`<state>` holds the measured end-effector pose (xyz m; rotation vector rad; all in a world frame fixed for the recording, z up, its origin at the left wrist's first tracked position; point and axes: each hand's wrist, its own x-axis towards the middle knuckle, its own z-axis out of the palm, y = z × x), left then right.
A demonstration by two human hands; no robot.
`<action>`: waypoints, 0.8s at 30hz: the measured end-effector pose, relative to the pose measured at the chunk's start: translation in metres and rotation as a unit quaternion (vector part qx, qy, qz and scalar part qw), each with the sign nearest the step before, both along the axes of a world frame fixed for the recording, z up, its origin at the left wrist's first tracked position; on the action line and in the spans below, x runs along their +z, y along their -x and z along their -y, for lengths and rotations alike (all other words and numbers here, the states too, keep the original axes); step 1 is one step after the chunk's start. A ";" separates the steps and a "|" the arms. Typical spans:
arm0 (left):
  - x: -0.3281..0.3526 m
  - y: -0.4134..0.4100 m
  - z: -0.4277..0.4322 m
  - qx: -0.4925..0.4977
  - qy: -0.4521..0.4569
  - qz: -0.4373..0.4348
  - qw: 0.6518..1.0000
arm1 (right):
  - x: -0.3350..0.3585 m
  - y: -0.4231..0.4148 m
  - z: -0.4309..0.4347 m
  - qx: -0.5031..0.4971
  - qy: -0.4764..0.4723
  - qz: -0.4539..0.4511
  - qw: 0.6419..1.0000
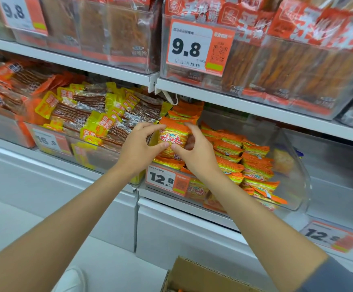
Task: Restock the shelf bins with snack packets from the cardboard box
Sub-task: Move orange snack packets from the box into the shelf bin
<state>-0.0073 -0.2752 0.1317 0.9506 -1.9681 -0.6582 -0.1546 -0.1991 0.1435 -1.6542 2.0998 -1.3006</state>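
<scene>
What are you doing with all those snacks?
A person is filling a shop shelf. Both hands, the left hand and the right hand, hold one orange and yellow snack packet over the left end of the clear plastic bin with the 12.8 price tag. That bin already holds many matching packets. The open brown cardboard box sits on the floor below.

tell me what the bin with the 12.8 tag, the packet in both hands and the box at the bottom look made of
Bin: clear rigid plastic, glossy; the packets show through its walls. Packet, held by the left hand and right hand: thin printed plastic film, likely, shiny and crinkled with crimped ends. Box: brown corrugated cardboard, matte, with a raw cut flap edge.
</scene>
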 end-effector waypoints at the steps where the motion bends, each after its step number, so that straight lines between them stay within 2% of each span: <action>1: 0.001 0.000 -0.001 0.000 -0.002 0.002 1.000 | 0.000 0.002 -0.003 0.012 -0.002 0.026 1.000; 3: 0.003 -0.001 -0.004 0.007 -0.006 0.009 1.000 | -0.001 0.004 -0.009 0.029 0.001 0.058 0.998; 6: 0.004 -0.002 -0.010 0.038 0.010 0.021 0.999 | -0.001 0.004 -0.019 0.015 0.008 0.044 0.999; 12: 0.016 -0.006 -0.038 0.085 0.042 0.036 0.995 | 0.011 0.000 -0.049 0.006 0.018 -0.069 0.997; 15: 0.021 -0.003 -0.065 0.079 0.042 0.062 0.994 | 0.011 -0.001 -0.076 0.006 0.010 -0.089 0.996; 19: 0.007 0.005 -0.118 -0.007 -0.032 0.071 0.997 | -0.014 0.004 -0.131 0.032 -0.061 -0.096 0.993; 24: -0.060 -0.008 -0.191 -0.079 -0.190 0.138 0.969 | -0.084 0.021 -0.221 0.077 -0.218 -0.036 0.972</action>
